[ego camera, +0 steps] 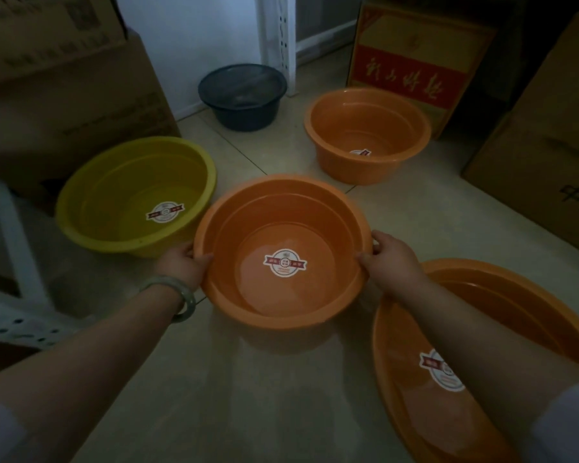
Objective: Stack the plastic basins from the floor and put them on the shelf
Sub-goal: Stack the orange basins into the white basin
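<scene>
An orange basin with a round sticker inside sits at the centre of the tiled floor. My left hand grips its left rim and my right hand grips its right rim. A yellow basin stands just to its left, almost touching it. Another orange basin stands farther back on the right. A larger orange basin lies at the near right, partly hidden under my right forearm. A dark basin sits at the back near the wall.
Cardboard boxes line the left side and more boxes the right. A red and yellow carton stands behind the far orange basin. A white metal shelf frame is at the left, and a white upright at the back.
</scene>
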Action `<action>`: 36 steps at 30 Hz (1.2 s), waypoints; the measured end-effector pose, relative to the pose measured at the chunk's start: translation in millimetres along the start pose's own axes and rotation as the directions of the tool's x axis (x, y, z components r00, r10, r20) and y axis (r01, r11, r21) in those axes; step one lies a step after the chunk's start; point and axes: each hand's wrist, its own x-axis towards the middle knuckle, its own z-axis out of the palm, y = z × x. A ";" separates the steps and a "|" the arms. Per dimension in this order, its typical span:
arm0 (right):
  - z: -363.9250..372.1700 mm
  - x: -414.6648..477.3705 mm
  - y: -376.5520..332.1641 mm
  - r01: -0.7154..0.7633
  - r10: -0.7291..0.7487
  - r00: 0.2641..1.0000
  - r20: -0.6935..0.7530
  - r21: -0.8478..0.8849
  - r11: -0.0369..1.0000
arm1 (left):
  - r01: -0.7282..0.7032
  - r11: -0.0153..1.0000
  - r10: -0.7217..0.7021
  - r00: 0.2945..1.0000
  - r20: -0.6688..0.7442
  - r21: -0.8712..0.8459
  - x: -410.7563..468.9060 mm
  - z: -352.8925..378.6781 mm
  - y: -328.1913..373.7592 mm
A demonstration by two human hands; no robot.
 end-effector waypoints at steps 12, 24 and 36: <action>-51.8 -18.7 -14.6 0.033 0.018 0.989 -0.148 0.333 0.942 | -0.107 0.988 0.094 0.989 -0.113 -0.111 -17.9 -18.6 40.7; -176.6 -89.3 49.0 -0.014 0.136 0.903 -0.408 0.288 0.958 | -0.317 0.929 0.328 0.944 0.029 -0.190 -111.1 23.6 127.0; -198.4 -146.3 144.1 -0.189 0.256 0.846 -0.468 0.185 0.964 | -0.526 0.848 0.524 0.815 0.248 -0.063 -172.7 82.3 124.8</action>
